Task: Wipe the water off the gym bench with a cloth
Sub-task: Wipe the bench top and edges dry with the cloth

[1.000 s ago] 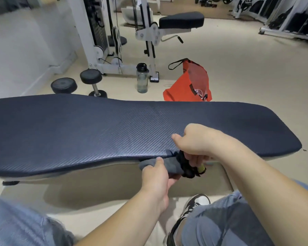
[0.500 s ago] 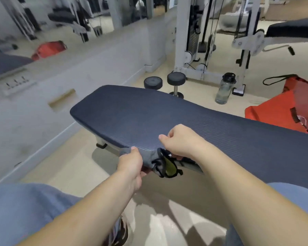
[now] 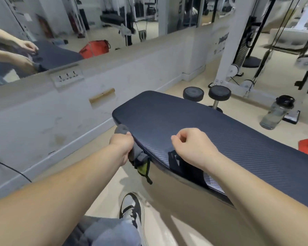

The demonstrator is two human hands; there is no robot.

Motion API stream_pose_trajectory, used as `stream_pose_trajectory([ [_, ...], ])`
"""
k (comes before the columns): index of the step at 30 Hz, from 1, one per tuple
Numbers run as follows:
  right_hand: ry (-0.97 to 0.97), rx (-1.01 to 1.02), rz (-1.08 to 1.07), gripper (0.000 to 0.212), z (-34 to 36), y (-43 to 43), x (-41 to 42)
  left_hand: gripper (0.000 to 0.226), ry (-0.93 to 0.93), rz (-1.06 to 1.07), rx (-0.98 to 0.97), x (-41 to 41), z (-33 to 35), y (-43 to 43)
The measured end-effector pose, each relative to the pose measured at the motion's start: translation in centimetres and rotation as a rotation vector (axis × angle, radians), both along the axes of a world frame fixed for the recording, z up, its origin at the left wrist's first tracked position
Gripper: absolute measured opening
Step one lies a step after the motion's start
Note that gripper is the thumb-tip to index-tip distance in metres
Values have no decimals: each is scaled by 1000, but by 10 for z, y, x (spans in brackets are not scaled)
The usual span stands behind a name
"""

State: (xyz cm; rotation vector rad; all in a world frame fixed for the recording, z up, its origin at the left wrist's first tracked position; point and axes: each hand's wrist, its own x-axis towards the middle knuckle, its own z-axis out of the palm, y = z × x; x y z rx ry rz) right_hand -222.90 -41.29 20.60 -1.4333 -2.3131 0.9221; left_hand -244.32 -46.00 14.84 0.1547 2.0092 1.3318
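Observation:
The gym bench (image 3: 212, 125) has a dark blue textured pad running from the middle of the view to the right edge. My left hand (image 3: 122, 145) grips a grey cloth (image 3: 138, 157) bunched at the pad's near edge; a black and yellow-green tag hangs from the cloth. My right hand (image 3: 192, 145) rests on the pad's near edge a little to the right, fingers curled, with nothing visible in it. I see no water on the pad.
A low white wall with a mirror (image 3: 78, 38) runs along the left. Two dumbbell heads (image 3: 193, 94) stand behind the bench. A water bottle (image 3: 277, 112) stands on the floor by a white cable machine (image 3: 238, 50). My shoe (image 3: 132, 208) is below the bench.
The view has swung left toward the bench's end. My right hand let go of the cloth and moved right; my left hand slid the cloth left along the pad's edge.

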Motion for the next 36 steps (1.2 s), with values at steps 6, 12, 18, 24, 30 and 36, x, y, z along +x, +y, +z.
stream_pose_trajectory([
  [6,-24,110,133,25,-3,40,-86,35,51,7,-27,-77,-6,47],
  [12,12,193,151,22,-15,87,-140,47,256,-66,-150,-146,-18,89],
  [18,36,274,126,22,-26,134,-157,43,454,-411,-201,-173,6,164],
  [24,30,254,72,21,-30,169,-164,49,555,-659,-230,-163,1,234],
  [30,42,238,78,22,-30,163,-152,52,473,-716,-278,-185,0,215],
  [36,41,183,79,22,-21,131,-134,37,495,-666,-268,-209,-6,139],
])
